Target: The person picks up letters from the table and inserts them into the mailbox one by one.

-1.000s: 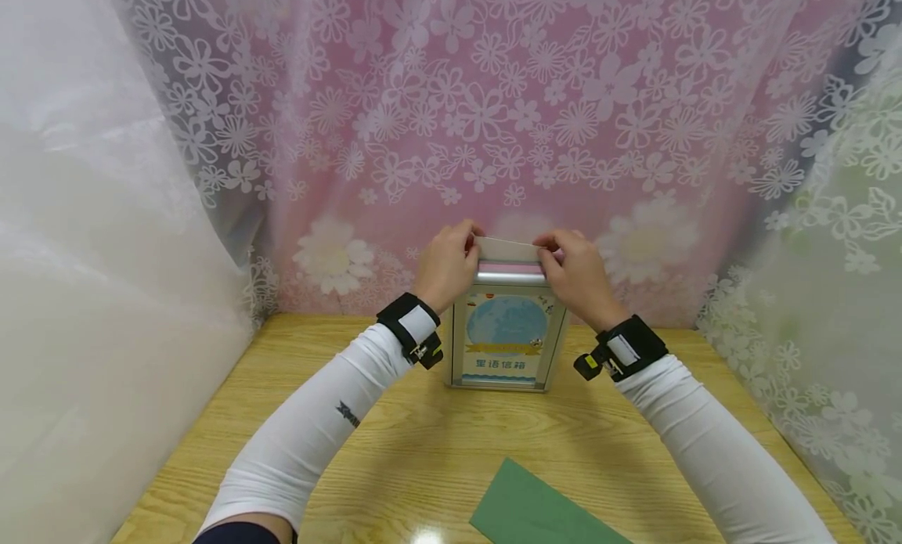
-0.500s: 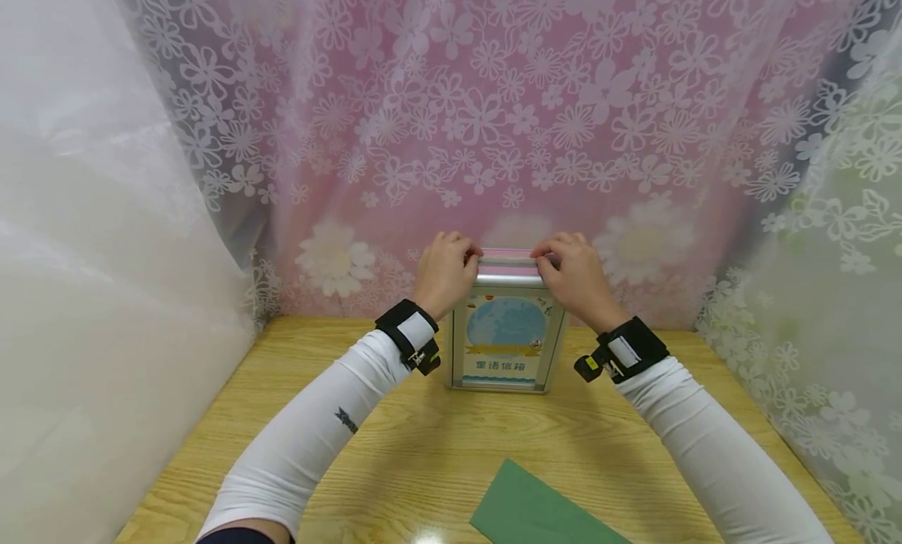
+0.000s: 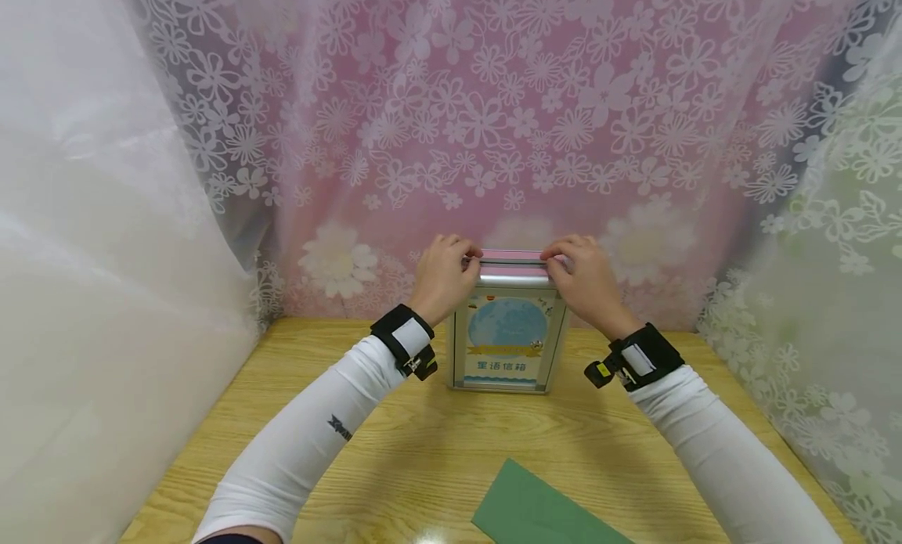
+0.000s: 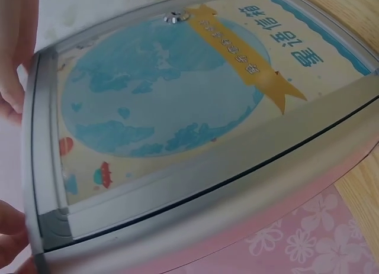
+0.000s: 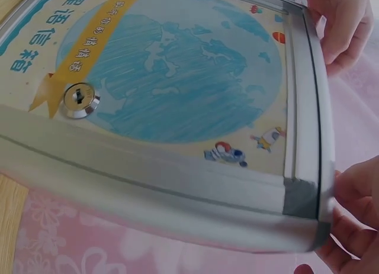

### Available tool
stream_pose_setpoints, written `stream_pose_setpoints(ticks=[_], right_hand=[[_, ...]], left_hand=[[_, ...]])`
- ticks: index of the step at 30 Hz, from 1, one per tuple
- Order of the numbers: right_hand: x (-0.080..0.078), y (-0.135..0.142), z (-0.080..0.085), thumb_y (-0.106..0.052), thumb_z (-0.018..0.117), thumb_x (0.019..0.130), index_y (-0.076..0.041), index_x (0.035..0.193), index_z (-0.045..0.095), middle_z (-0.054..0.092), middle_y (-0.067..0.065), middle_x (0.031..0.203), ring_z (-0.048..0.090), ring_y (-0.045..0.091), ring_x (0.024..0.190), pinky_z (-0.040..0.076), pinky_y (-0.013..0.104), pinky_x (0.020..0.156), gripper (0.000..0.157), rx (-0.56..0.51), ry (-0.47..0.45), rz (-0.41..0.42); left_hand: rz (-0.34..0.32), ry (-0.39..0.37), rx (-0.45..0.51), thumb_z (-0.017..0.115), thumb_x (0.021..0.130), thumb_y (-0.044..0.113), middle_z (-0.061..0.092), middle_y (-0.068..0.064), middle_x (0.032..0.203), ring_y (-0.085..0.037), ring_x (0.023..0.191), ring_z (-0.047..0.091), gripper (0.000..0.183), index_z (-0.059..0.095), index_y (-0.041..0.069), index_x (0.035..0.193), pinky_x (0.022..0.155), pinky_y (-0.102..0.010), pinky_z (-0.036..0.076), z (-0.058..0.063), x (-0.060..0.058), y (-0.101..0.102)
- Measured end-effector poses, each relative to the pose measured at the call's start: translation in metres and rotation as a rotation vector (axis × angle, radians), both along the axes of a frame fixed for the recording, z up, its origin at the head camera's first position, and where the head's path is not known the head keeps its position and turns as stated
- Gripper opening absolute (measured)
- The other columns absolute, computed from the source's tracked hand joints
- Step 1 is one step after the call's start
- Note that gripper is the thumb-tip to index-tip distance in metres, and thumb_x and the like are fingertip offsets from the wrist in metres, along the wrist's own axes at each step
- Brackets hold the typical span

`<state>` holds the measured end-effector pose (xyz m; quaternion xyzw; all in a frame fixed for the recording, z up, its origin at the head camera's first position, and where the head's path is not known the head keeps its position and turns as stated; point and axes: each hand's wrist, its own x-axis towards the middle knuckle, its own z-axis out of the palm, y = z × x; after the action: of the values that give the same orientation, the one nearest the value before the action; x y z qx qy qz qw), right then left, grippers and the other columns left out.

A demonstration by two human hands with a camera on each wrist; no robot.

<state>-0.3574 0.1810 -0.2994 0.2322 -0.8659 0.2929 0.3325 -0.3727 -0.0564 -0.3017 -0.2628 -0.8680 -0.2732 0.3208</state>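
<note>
A silver-framed letter box (image 3: 506, 325) with a blue globe picture and a round lock (image 5: 80, 99) stands upright on the table. Along its pink top runs a narrow slot (image 3: 513, 262). My left hand (image 3: 445, 276) touches the top at the left end of the slot, fingers loosely bent. At the right end, the bent fingers of my right hand (image 3: 581, 278) rest against the top edge. Nothing shows between the fingers of either hand. In the right wrist view, the right fingertips (image 5: 349, 226) are right at the box's corner.
On the wooden table (image 3: 395, 450), a green envelope (image 3: 543, 509) lies near the front edge, partly out of view. A pink flowered curtain (image 3: 493, 137) hangs close behind the box, and pale sheets hang at both sides.
The pale card that stood up between both hands has gone down into the slot, out of sight. My right hand has shifted slightly right.
</note>
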Motion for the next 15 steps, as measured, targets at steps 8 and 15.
stream_pose_setpoints(ticks=[8, 15], right_hand=[[0.011, 0.024, -0.006, -0.008, 0.061, 0.091, -0.003, 0.096, 0.069, 0.06, 0.011, 0.108, 0.045, 0.028, 0.107, 0.038, 0.055, 0.09, 0.011, -0.02, -0.004, 0.026], [0.027, 0.044, -0.01, -0.013, 0.058, 0.094, -0.004, 0.101, 0.068, 0.059, 0.01, 0.11, 0.047, 0.026, 0.105, 0.043, 0.054, 0.085, 0.015, -0.004, -0.023, 0.019]], left_hand=[[-0.035, 0.061, -0.017, 0.057, 0.091, 0.016, 0.061, 0.0, 0.098, -0.015, 0.092, 0.047, 0.016, 0.069, 0.01, 0.099, 0.08, -0.036, 0.044, -0.004, 0.017, 0.0], [-0.135, 0.206, -0.065, 0.059, 0.089, 0.013, 0.061, -0.001, 0.097, -0.013, 0.09, 0.048, 0.013, 0.067, 0.01, 0.1, 0.073, -0.032, 0.045, -0.008, 0.044, 0.005]])
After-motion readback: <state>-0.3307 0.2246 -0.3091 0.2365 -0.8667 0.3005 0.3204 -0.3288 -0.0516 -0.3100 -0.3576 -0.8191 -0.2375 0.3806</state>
